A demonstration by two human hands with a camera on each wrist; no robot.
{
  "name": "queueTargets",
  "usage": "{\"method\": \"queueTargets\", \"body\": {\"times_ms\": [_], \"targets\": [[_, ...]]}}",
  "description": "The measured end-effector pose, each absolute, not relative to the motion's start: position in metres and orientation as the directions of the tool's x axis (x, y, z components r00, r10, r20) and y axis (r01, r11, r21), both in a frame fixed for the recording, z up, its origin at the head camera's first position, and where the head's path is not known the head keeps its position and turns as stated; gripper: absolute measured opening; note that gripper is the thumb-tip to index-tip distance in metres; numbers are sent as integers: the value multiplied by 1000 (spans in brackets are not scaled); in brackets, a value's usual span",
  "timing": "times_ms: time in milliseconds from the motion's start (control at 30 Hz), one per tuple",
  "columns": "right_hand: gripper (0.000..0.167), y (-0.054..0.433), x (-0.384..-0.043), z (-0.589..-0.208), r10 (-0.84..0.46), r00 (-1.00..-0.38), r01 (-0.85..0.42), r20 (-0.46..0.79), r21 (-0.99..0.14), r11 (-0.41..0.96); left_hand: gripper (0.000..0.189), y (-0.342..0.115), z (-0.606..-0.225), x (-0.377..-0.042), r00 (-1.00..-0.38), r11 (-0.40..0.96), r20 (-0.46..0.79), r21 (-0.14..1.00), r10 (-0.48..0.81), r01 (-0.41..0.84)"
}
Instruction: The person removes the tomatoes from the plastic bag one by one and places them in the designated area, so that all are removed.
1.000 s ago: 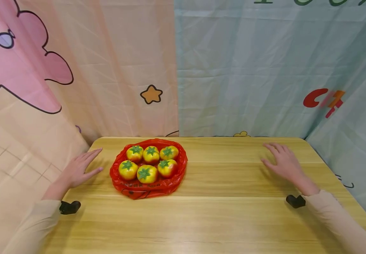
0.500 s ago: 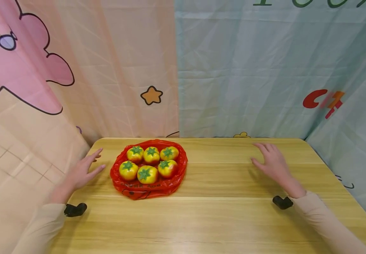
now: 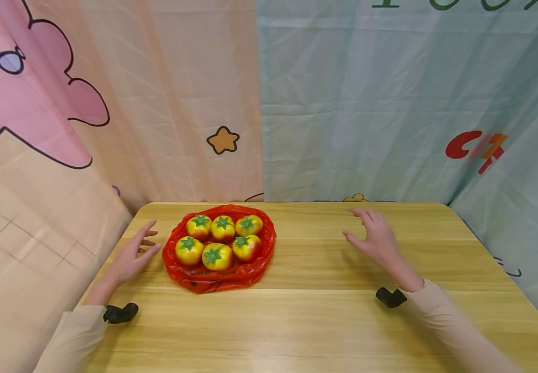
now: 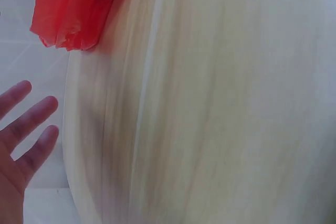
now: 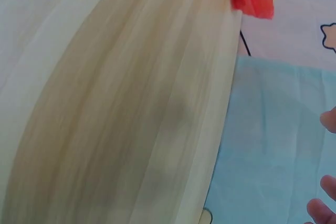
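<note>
On the table's left half lies a red plastic bag (image 3: 259, 272), its rim spread out around several yellow-red persimmons (image 3: 217, 256) with green leafy tops. They sit in two rows. My left hand (image 3: 131, 256) hovers just left of the bag, fingers loosely spread and holding nothing. To the bag's right, a wider gap away, my right hand (image 3: 377, 238) hangs over the table with its fingers relaxed and nothing in them. The left wrist view shows part of the bag (image 4: 73, 11) beyond the fingers; in the right wrist view only a few fingertips appear at the right edge.
The wooden table (image 3: 306, 321) reaches back to a printed curtain (image 3: 325, 103), peach on the left and blue on the right. Black wrist cameras (image 3: 121, 313) stick out from both sleeves.
Both hands have moved inward toward the bag, the right one farther to the left, the left one slightly to the right. The bag and persimmons stay in place.
</note>
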State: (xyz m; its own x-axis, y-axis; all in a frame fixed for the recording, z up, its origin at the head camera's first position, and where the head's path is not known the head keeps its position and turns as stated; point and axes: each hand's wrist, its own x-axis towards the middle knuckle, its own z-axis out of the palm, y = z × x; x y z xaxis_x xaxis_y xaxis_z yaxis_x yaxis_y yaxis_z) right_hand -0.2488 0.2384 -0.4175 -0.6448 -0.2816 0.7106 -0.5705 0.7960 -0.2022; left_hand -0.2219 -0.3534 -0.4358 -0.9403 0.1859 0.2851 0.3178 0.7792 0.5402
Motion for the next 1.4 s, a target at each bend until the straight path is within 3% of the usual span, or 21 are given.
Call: {"method": "queueTargets", "body": {"times_ms": [300,667,1067,1400], "targets": [[59,209,-248,-422,-261,-685,-584,681,-298,755,74,-348,-443,-220,-964,692,206,671,169,265],[59,169,-249,-422,-213,-818,-531,535,-558,638,73,-341,-442,-223,-978,608,105,770,180,195],[65,125,-245,-422,-248,-875,-484,417,-721,495,66,-339,-444,-233,-975,575,64,798,214,179],[69,96,-247,-421,-299,-879,-467,371,-796,386,60,-338,-442,-236,-969,558,73,806,235,196]]}}
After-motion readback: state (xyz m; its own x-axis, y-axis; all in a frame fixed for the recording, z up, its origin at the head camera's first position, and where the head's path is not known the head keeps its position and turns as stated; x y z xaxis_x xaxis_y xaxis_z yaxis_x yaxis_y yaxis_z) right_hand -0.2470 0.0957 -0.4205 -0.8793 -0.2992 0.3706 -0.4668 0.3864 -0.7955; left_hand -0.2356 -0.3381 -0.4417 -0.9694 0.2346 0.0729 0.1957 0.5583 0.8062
